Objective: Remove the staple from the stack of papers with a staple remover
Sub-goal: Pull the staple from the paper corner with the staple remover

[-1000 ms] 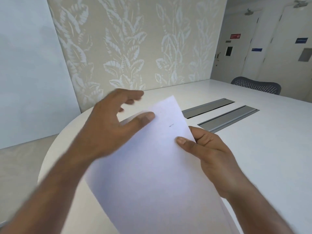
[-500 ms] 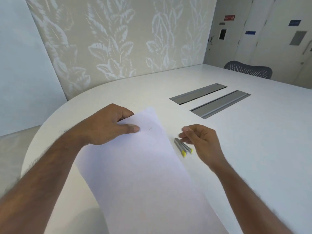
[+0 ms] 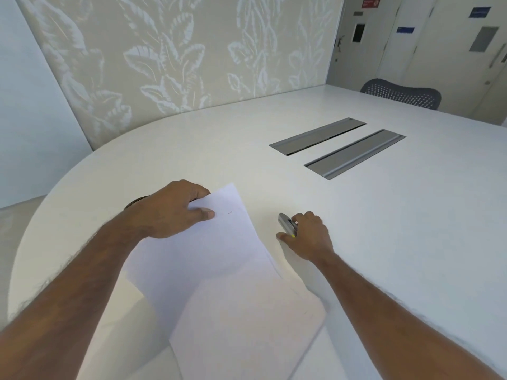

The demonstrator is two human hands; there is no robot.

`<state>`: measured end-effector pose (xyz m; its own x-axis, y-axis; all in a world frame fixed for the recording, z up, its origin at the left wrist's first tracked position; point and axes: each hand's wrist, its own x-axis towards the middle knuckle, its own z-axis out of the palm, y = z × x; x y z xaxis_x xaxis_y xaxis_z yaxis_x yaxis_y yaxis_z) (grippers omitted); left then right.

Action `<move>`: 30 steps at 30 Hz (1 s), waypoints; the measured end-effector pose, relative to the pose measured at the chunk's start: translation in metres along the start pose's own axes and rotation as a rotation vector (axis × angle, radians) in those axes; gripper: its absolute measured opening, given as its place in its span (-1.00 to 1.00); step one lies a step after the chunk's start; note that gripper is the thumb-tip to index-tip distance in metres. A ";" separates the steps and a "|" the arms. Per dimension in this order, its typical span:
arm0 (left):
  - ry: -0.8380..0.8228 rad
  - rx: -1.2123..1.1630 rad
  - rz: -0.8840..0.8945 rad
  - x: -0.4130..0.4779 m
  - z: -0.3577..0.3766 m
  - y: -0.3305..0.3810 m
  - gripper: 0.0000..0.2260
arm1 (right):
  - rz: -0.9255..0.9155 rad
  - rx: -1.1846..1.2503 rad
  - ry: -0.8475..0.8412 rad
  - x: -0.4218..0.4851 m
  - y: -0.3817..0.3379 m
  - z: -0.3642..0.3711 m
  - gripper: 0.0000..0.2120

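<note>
A stack of white papers [image 3: 219, 270] lies on the white table [image 3: 384, 229], its near end hanging over the table's edge. A small dark staple [image 3: 230, 213] sits near the far corner of the top sheet. My left hand [image 3: 172, 212] grips that far corner, thumb on top, a short way left of the staple. To the right of the papers, my right hand [image 3: 307, 234] closes around a grey metal staple remover [image 3: 286, 224] with a yellow tip, which rests on the table.
Two grey recessed cable covers [image 3: 318, 135] [image 3: 355, 152] lie in the table beyond the hands. A dark mesh chair [image 3: 402, 93] stands at the far side. The table's curved edge runs left of my left arm. A leaf-patterned wall is behind.
The papers went from held up in both hands to lying on the table. My right hand let go of them and closed on the staple remover. My left hand kept the far corner.
</note>
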<state>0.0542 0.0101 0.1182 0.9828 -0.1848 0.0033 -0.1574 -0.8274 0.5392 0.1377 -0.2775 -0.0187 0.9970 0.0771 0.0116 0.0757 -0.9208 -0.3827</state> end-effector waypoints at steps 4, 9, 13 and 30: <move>-0.020 0.051 0.017 0.003 0.003 -0.004 -0.77 | 0.001 -0.020 0.028 0.007 -0.005 0.003 -0.56; -0.017 0.048 -0.031 0.008 0.007 -0.008 -0.72 | 0.003 0.052 0.031 0.011 -0.001 0.003 -0.77; -0.012 0.041 -0.039 0.007 0.006 -0.004 -0.66 | 0.006 0.393 0.030 0.004 0.003 0.000 -0.84; 0.007 -0.108 0.086 -0.018 -0.016 0.032 -0.79 | -0.427 1.346 -0.165 -0.090 -0.048 -0.065 -0.85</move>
<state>0.0329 -0.0045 0.1491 0.9669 -0.2482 0.0592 -0.2299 -0.7468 0.6241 0.0451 -0.2647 0.0587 0.8818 0.3812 0.2779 0.1971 0.2376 -0.9512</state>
